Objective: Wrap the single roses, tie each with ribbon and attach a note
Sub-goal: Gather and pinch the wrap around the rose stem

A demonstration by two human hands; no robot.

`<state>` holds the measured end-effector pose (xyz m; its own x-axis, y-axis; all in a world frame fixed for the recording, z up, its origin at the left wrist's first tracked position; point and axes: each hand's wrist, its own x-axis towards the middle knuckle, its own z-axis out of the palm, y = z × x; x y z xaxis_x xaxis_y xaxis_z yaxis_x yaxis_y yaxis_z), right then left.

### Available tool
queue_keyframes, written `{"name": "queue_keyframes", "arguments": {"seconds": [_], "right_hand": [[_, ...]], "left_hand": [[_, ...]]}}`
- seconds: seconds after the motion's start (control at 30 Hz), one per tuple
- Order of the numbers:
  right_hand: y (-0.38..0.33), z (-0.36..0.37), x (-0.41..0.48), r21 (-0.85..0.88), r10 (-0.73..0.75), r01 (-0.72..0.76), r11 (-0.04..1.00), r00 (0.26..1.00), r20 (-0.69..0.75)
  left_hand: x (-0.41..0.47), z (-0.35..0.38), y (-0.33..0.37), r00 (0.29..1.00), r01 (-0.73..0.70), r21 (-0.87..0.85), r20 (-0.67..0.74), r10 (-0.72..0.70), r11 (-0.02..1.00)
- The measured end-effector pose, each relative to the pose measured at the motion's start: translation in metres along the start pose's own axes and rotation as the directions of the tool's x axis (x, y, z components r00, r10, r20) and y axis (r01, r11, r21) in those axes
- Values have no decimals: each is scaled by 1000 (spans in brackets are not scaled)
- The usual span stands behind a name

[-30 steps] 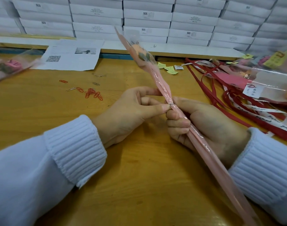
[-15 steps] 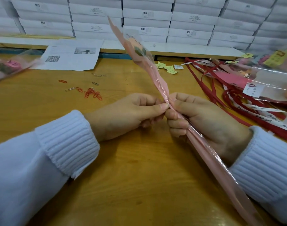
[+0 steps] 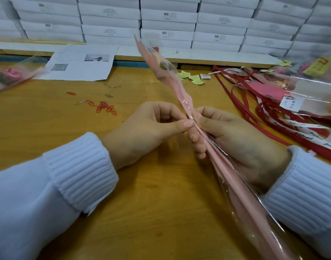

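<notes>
A wall of white boxes (image 3: 168, 17) is stacked along the back. In front of it, the wooden bench (image 3: 160, 212) fills most of the view.

The rose (image 3: 234, 181), wrapped in pink paper and clear film, is held above the bench on a long slant. Its stem end runs off at the lower right and its bloom end points up and away toward the boxes. A dark green patch shows through the film near the top.

The right hand (image 3: 241, 143) grips the wrap about midway along. Its fingers curl round from below and its thumb lies along the top. The left hand (image 3: 142, 132) meets it from the other side, its thumb and forefinger pinching the wrap just beside the right thumb tip, with the other fingers curled under. Something small glints at the pinch, but what it is cannot be told. Both wrists come out of white ribbed sleeves.

More wrapped roses (image 3: 301, 87) lie at the right edge, some with notes fixed to them. They rest over a tangle of red and white ribbons (image 3: 269, 128) that spreads toward the right hand. One more wrapped flower (image 3: 8, 76) lies at the far left.

A printed sheet (image 3: 82, 66) sits at the back left. Loose yellow-green notes (image 3: 192, 77) lie behind the raised rose. Paper clips (image 3: 104, 107), mostly orange, are scattered well to the left of the left hand.
</notes>
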<state>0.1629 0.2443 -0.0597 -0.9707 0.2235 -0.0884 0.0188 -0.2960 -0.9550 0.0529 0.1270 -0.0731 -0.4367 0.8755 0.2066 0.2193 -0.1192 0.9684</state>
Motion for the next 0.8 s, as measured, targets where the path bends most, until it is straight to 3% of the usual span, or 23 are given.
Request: {"name": "queue_keyframes", "arguments": {"seconds": [0.13, 0.37, 0.53, 0.73, 0.8], "right_hand": [[-2, 0, 0, 64, 22, -22, 998, 1000, 6], [-1, 2, -1, 65, 15, -15, 998, 1000, -2], [-2, -1, -1, 66, 22, -21, 998, 1000, -12], [-3, -2, -1, 94, 67, -69, 993, 997, 21], [-3, -3, -1, 111, 76, -78, 991, 997, 30]], "left_hand": [[1, 0, 0, 990, -118, 122, -60, 126, 985], [3, -7, -3, 997, 27, 57, 76, -32, 998], [2, -3, -2, 998, -57, 55, 3, 57, 997], [-1, 1, 5, 975, -205, 260, -25, 219, 944], [-2, 0, 8, 941, -306, 477, 17, 339, 824]]}}
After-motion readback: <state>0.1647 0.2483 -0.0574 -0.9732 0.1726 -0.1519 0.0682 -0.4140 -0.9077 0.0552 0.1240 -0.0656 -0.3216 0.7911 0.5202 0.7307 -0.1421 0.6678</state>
